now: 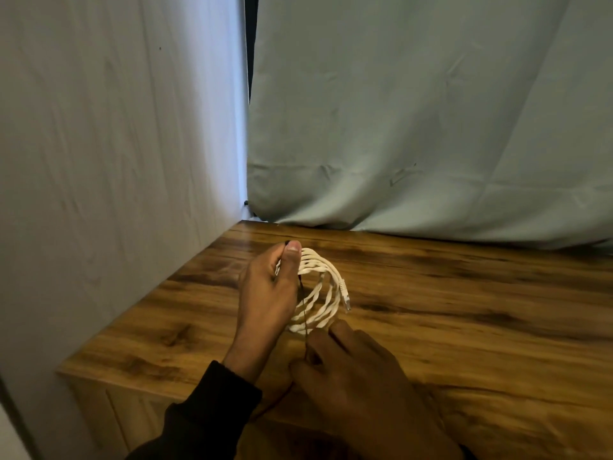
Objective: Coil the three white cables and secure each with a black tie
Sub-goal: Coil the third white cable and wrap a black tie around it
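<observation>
Left hand (267,293) grips coiled white cable (320,293) | right hand (351,370) pinches black tie (303,305), at 6 o'clock | tie runs 12-to-6 across coil | above worktop (464,310)

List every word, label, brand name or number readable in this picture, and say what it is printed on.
None: no legible text anywhere in the head view.
The white cable coil and its connector show no readable marking.
The black tie, wooden table and backdrop cloths are plain.
</observation>
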